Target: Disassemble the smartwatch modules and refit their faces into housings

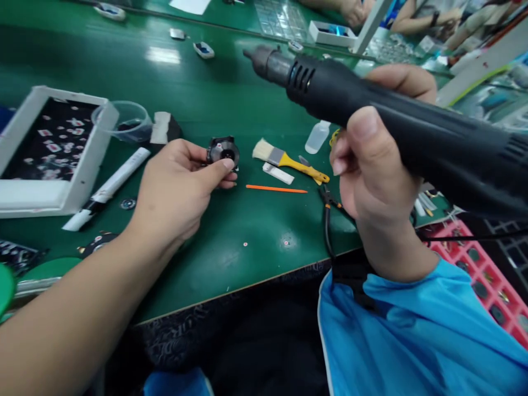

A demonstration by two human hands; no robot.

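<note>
My left hand (177, 190) pinches a small round black part (223, 153) with a dark hole at its centre, thumb across its lower edge. In my right hand (379, 154) is a black hot air gun (342, 91), its metal nozzle pointing to the upper left, above and apart from the part. Between the hands on the green bench (214, 253) lie a yellow-handled brush (284, 159), a small white strip (278, 174) and an orange stick (276, 188). Pliers (326, 214) rest below my right hand.
A white tray (108, 124) of small pieces, a clear cup (124, 121) and a white marker-like tube (119, 176) are on the left. A small bottle (317, 136) stands beyond the brush. A pink compartment tray (480, 250) is low right. Other people's hands (352, 12) work across the bench.
</note>
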